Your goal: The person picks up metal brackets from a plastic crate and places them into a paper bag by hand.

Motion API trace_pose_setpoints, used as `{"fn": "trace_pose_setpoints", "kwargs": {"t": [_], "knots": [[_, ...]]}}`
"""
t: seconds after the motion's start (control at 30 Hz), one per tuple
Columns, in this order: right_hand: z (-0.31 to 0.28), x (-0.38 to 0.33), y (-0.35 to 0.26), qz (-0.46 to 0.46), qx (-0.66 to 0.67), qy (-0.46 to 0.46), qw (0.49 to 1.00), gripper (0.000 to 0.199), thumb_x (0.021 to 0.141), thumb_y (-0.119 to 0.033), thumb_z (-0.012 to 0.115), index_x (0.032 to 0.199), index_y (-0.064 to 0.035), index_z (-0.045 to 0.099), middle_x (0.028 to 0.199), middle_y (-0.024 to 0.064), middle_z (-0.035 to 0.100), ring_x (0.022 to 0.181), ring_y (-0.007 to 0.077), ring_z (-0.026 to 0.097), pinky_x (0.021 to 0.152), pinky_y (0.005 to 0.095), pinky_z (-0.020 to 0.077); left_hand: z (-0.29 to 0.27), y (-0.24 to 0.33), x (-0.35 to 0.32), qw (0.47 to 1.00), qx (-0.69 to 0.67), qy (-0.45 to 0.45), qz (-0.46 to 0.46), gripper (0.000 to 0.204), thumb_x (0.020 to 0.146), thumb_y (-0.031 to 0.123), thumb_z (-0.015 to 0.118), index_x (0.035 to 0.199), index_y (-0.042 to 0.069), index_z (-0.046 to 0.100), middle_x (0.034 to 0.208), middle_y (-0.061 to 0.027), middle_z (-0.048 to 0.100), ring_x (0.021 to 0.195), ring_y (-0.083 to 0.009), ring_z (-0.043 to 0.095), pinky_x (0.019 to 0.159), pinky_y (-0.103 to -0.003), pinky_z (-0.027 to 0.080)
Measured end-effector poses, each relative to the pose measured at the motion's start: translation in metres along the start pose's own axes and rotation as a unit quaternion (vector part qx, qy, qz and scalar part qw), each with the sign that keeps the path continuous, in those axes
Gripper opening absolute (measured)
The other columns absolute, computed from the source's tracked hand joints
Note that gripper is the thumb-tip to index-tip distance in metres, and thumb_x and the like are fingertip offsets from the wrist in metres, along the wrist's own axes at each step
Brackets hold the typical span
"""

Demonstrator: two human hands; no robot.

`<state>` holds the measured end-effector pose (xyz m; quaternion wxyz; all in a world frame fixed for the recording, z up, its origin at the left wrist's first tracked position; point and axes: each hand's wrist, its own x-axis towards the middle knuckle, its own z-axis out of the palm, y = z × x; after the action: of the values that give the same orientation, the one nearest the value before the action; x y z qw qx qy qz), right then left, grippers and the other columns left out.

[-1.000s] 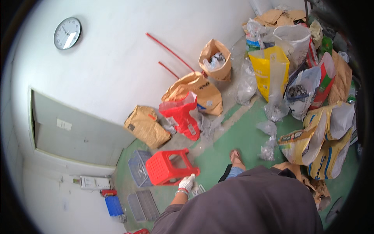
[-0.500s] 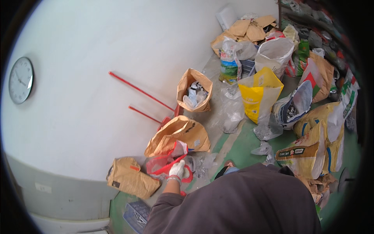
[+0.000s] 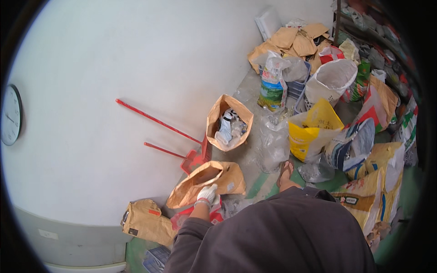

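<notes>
My left hand (image 3: 208, 194), in a white glove, is at the near rim of an open brown paper bag (image 3: 234, 179). Its fingers are curled closed over the paper edge. The bag lies tilted with its wide mouth turned up and leftward; what it holds cannot be seen. Just below the hand, a red and clear plastic bag (image 3: 182, 217) lies partly covered by my sleeve. A folded brown paper sack (image 3: 148, 221) sits left of it. My right hand is out of sight behind my dark top.
Another brown paper bag (image 3: 230, 141) stands beyond, holding plastic scraps. A red broom (image 3: 157, 120) and a red dustpan (image 3: 195, 160) lean by the white wall. Right of them stand a yellow sack (image 3: 302, 136), a white sack (image 3: 334, 84) and clear plastic bags (image 3: 273, 150). My sandalled foot (image 3: 286, 173) shows.
My left hand has left the red and clear plastic bag and moved up to the brown paper bag's rim. The view has shifted, and my foot now shows.
</notes>
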<state>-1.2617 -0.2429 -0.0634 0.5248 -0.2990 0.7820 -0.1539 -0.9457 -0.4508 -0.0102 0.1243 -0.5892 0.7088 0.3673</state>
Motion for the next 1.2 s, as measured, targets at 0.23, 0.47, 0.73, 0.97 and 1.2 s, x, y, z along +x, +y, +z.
{"fn": "trace_pose_setpoints", "kwargs": {"t": [0.23, 0.47, 0.73, 0.97, 1.2], "knots": [[-0.114, 0.065, 0.044, 0.046, -0.007, 0.015, 0.999, 0.027, 0.088, -0.008, 0.057, 0.112, -0.0009, 0.067, 0.104, 0.0107, 0.07, 0.088, 0.0192, 0.064, 0.079, 0.033, 0.0509, -0.053, 0.046, -0.001, 0.992, -0.108, 0.044, -0.037, 0.034, 0.095, 0.034, 0.054, 0.094, 0.003, 0.067, 0.076, -0.0147, 0.067, 0.064, -0.0282, 0.066, 0.049, -0.042, 0.053], [-0.221, 0.078, 0.125, 0.144, 0.006, 0.058, 0.988, 0.026, 0.088, -0.005, 0.056, 0.111, -0.0007, 0.068, 0.103, 0.01, 0.07, 0.087, 0.0181, 0.064, 0.078, 0.0322, 0.0507, -0.04, 0.09, 0.071, 0.909, -0.357, 0.041, -0.211, 0.045, 0.093, 0.047, 0.061, 0.1, 0.002, 0.063, 0.078, -0.0153, 0.069, 0.061, -0.0284, 0.067, 0.054, -0.041, 0.055], [-0.273, 0.098, 0.15, 0.148, 0.075, 0.112, 0.98, 0.025, 0.089, -0.003, 0.055, 0.11, -0.0005, 0.068, 0.102, 0.0092, 0.07, 0.085, 0.0168, 0.064, 0.076, 0.0313, 0.0505, -0.157, 0.218, 0.193, 0.992, 0.016, 0.093, -0.081, 0.046, 0.09, 0.044, 0.065, 0.108, 0.001, 0.064, 0.102, -0.0206, 0.069, 0.082, -0.0294, 0.07, 0.075, -0.045, 0.057], [-0.43, 0.094, 0.108, 0.087, 0.176, 0.304, 0.932, 0.025, 0.089, 0.0, 0.054, 0.11, -0.0003, 0.068, 0.102, 0.0085, 0.071, 0.084, 0.0157, 0.063, 0.075, 0.0305, 0.0504, -0.187, 0.474, 0.287, 0.966, -0.254, 0.032, -0.025, 0.052, 0.091, 0.041, 0.065, 0.113, -0.006, 0.061, 0.084, -0.0179, 0.068, 0.064, -0.0272, 0.068, 0.056, -0.041, 0.056], [-0.596, 0.063, 0.038, -0.025, 0.25, 0.586, 0.77, 0.025, 0.089, 0.002, 0.053, 0.109, -0.0001, 0.068, 0.101, 0.0079, 0.071, 0.082, 0.0145, 0.063, 0.074, 0.0297, 0.0502, -0.204, 0.603, 0.511, 0.983, -0.169, -0.066, 0.019, 0.052, 0.093, 0.041, 0.065, 0.121, -0.001, 0.055, 0.091, -0.0194, 0.066, 0.07, -0.0271, 0.067, 0.057, -0.038, 0.059]]}}
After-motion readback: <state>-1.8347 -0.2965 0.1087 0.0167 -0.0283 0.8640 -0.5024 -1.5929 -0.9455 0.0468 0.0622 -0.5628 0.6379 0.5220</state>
